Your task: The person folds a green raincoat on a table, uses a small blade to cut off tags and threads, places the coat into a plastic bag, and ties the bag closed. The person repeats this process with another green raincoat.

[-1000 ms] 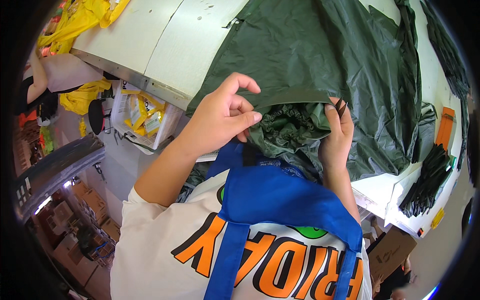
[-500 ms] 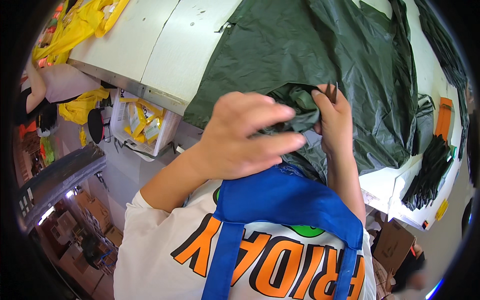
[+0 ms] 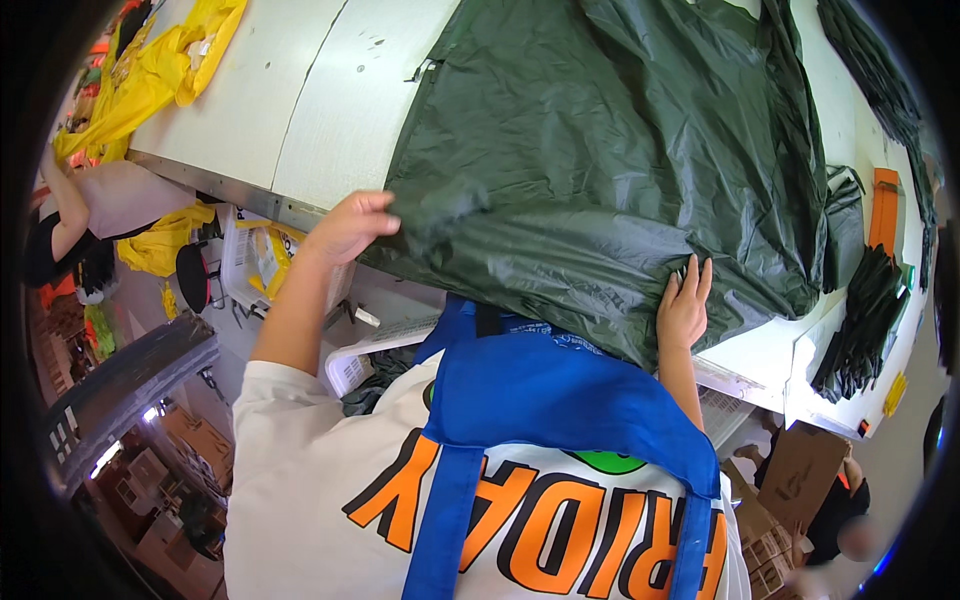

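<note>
A large dark green garment or sheet of thin shiny fabric lies spread over the white table, its near edge hanging at my front. My left hand is over the fabric's left edge. Its fingers are half curled, a little smeared by motion, with a gap between the tips and no cloth seen in them. A patch of fabric just right of that hand is blurred. On the near right part of the cloth my right hand rests with its fingers stretched out. No tool shows in it from here.
White table with a metal edge; yellow fabric at far left, beside another person's arm. White basket with yellow packages below the edge. At right lie an orange strip and dark green bundles. Another person handles a cardboard box.
My left hand moved left, away from the bunched cloth. The bunched opening now lies flat. My right hand went from gripping cloth, with dark pointed blades showing, to lying flat lower down.
</note>
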The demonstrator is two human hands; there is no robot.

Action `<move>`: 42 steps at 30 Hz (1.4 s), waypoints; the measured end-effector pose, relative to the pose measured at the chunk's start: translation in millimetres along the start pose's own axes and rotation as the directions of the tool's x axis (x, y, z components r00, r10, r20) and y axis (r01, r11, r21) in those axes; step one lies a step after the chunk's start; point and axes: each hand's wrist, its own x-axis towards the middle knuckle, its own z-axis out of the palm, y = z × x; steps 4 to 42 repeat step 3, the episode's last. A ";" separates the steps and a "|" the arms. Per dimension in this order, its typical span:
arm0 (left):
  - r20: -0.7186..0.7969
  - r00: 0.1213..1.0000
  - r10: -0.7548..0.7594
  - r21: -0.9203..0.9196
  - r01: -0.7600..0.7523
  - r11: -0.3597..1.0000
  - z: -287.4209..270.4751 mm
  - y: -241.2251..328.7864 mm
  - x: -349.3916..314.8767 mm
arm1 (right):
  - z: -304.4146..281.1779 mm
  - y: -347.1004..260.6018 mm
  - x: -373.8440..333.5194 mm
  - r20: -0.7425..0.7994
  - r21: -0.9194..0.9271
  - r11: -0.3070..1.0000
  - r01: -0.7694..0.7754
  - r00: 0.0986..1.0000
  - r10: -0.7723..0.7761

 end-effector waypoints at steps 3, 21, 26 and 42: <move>0.093 0.900 -0.426 0.339 0.374 0.863 -0.4 32.0 0.6 | -0.8 0.8 1.5 0.022 -0.001 0.999 0.039 0.999 -0.039; 0.093 0.900 -0.426 0.339 0.374 0.863 -0.4 32.0 0.6 | -0.8 0.8 1.5 0.022 -0.001 0.999 0.039 0.999 -0.039; 0.093 0.900 -0.426 0.339 0.374 0.863 -0.4 32.0 0.6 | -0.8 0.8 1.5 0.022 -0.001 0.999 0.039 0.999 -0.039; 0.093 0.900 -0.426 0.339 0.374 0.863 -0.4 32.0 0.6 | -0.8 0.8 1.5 0.022 -0.001 0.999 0.039 0.999 -0.039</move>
